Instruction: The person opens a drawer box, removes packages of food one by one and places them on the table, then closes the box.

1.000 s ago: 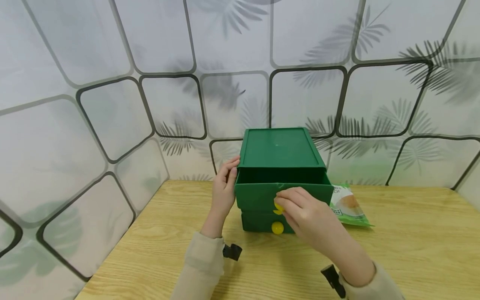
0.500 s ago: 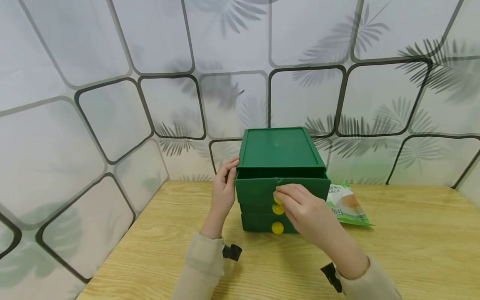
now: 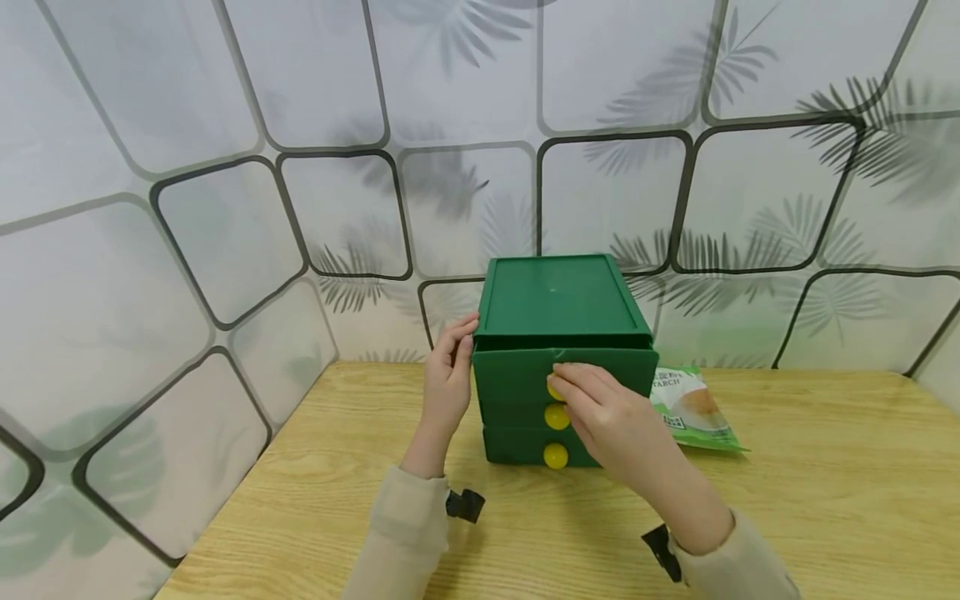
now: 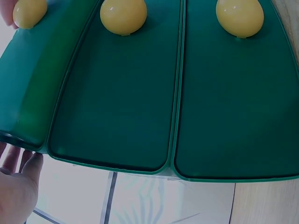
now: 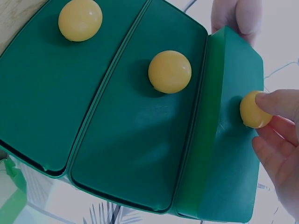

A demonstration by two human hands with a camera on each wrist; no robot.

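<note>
A green drawer cabinet [image 3: 558, 292] with stacked drawers and round yellow knobs stands on the table. Its top drawer [image 3: 513, 373] sticks out slightly, leaving a narrow dark gap under the cabinet's top. My right hand [image 3: 611, 417] pinches that drawer's yellow knob [image 5: 251, 114] between thumb and fingers. Against the cabinet's left side rests my left hand [image 3: 448, 375], its fingers fairly straight near the upper front corner. The middle knob [image 5: 169, 72] and bottom knob [image 5: 80, 19] are untouched, and both lower drawers sit flush. The top drawer's inside is hidden.
A green and white packet [image 3: 693, 408], its print partly reading "ARCH", lies on the wooden table [image 3: 315, 500] right of the cabinet. A patterned wall covering [image 3: 472, 192] rises behind. Black straps with small mounts [image 3: 465, 504] show at both wrists.
The top drawer has slid back into the cabinet from well out to nearly in, the right hand moving forward with its knob. The left hand has stayed in place.
</note>
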